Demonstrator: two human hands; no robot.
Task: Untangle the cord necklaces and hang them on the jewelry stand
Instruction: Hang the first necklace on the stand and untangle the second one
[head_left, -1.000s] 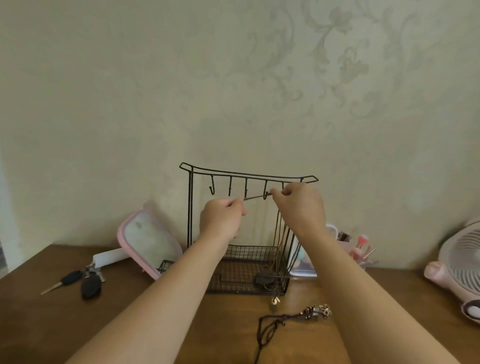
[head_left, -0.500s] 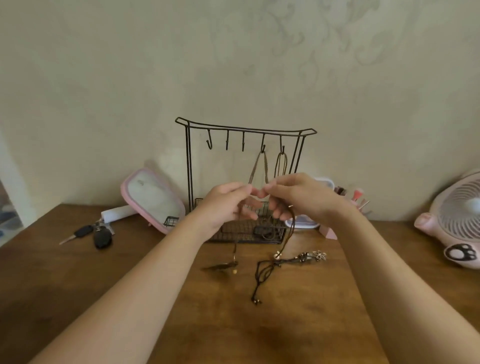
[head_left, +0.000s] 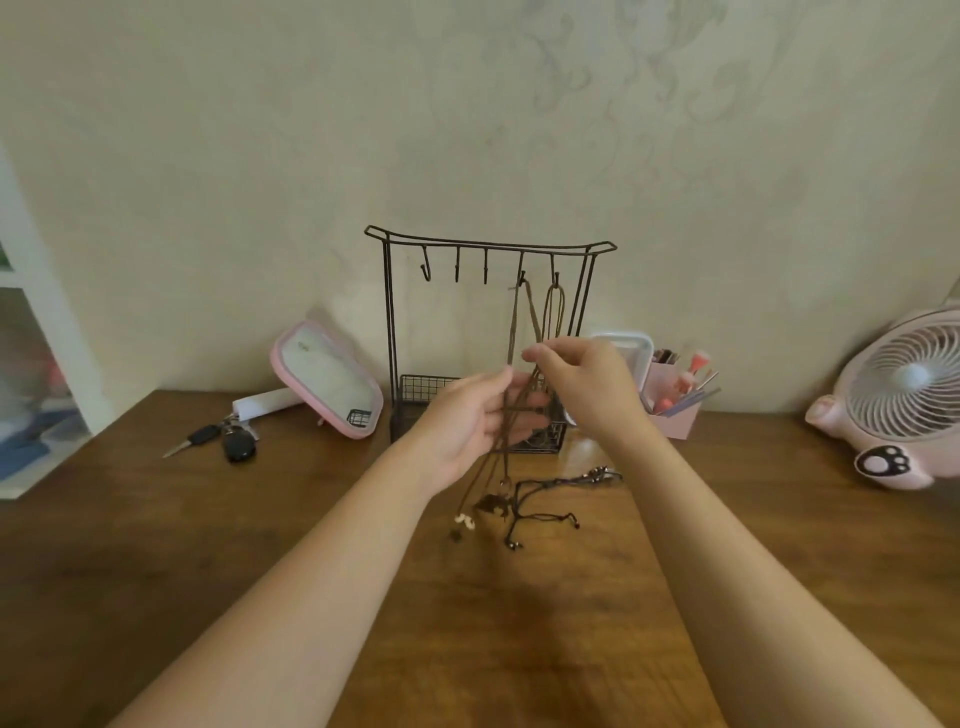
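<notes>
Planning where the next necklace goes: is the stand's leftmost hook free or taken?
Free. The leftmost hook of the jewelry stand carries nothing; cords hang only from the two rightmost hooks.

Both my forearms reach forward and come close together in the middle. My left grip (head_left: 478, 421) is turned palm up, the fingers loosely straight and pointing to the right, the thumb lifted. My right grip (head_left: 587, 387) is just above and beside it, palm down, thumb and forefinger pinching a cord (head_left: 512, 327); its other fingers curl under.
</notes>
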